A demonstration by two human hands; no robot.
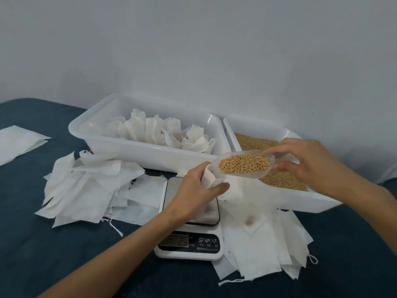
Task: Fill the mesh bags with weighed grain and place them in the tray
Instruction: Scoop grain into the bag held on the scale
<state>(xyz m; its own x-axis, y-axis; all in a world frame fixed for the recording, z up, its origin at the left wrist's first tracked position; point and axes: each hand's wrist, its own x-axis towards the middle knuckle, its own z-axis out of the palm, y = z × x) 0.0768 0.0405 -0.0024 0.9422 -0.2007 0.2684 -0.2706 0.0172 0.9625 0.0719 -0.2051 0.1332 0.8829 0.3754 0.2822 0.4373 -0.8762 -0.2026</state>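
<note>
Head cam had a pretty clear look at this one: the left hand (pixel 198 186) was pinching a mesh bag (pixel 209 179) by its mouth, fingers curled round the fabric, holding it up over the steel platform of the scale (pixel 189 222), while the right hand (pixel 309 164) gripped the handle end of a clear scoop (pixel 242 163) between thumb and fingers. The scoop was loaded with grain (pixel 245 164) and its lip sat just at the bag's opening, at about 3 o'clock from the left hand. Behind that, at 1 o'clock from the scale, was the grain tray (pixel 279 198), and at 11 o'clock the tray (pixel 133 145) with a row of filled bags (pixel 163 134) standing in it. Loose empty bags (pixel 92 186) were heaped on the dark surface at 9 o'clock and more at 5 o'clock. My take on doing this step well: the bag mouth looked only partly spread, so I'd open it wider with the left fingers before tipping, otherwise kernels would likely bounce off the rim onto the scale. Tip the scoop slowly and let the grain slide rather than dump, keeping the lip touching or just inside the fabric. The display was too blurry to read, so I couldn't tell whether that portion had been weighed. The bag is floppy, so supporting it lower down might help it stay upright as it takes weight.
</note>
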